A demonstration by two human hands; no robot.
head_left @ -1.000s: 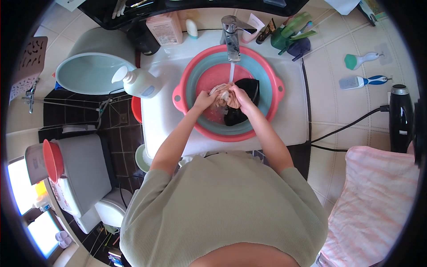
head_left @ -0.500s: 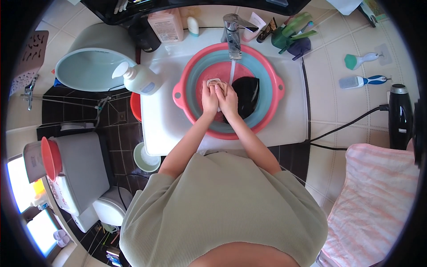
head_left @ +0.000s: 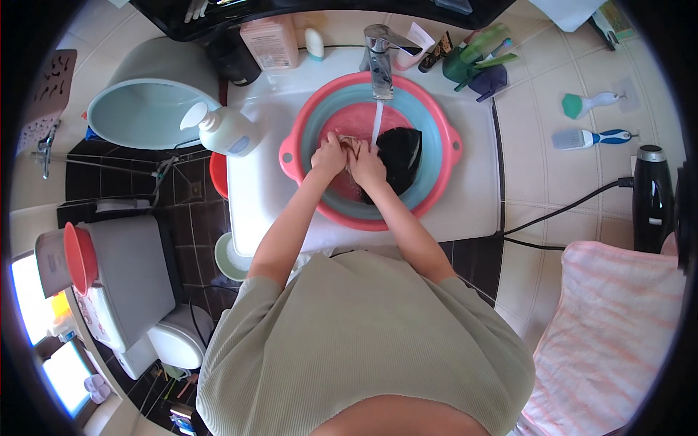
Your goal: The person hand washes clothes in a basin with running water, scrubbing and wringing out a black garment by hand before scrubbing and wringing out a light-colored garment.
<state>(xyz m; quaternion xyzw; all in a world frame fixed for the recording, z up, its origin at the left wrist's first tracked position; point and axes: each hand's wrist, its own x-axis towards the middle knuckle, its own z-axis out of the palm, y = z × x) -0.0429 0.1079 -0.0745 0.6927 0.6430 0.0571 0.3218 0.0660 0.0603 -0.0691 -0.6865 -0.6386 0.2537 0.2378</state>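
A pink-and-blue basin (head_left: 289, 158) stands in the white sink under the chrome faucet (head_left: 380, 62), which pours a thin stream of water. Over the basin's pink bottom, my left hand (head_left: 329, 156) and my right hand (head_left: 366, 166) both grip a small beige cloth (head_left: 350, 147), its shape mostly hidden by my fingers. The falling water comes down close beside my right hand. To the right of that hand a black cloth item (head_left: 401, 158) lies against the basin's inner wall, apart from the beige cloth.
A white pump bottle (head_left: 231, 131) stands on the sink's left, beside a large grey bucket (head_left: 149, 116). Behind the faucet are a pink bottle (head_left: 270, 43) and a green cup (head_left: 456, 65). A hair dryer (head_left: 652, 196) and a pink striped towel (head_left: 618, 334) hang at right.
My hands, pressed together before, have moved apart, the left one shifting left. More of the beige cloth shows between them. The water keeps running and the black cloth stays in place.
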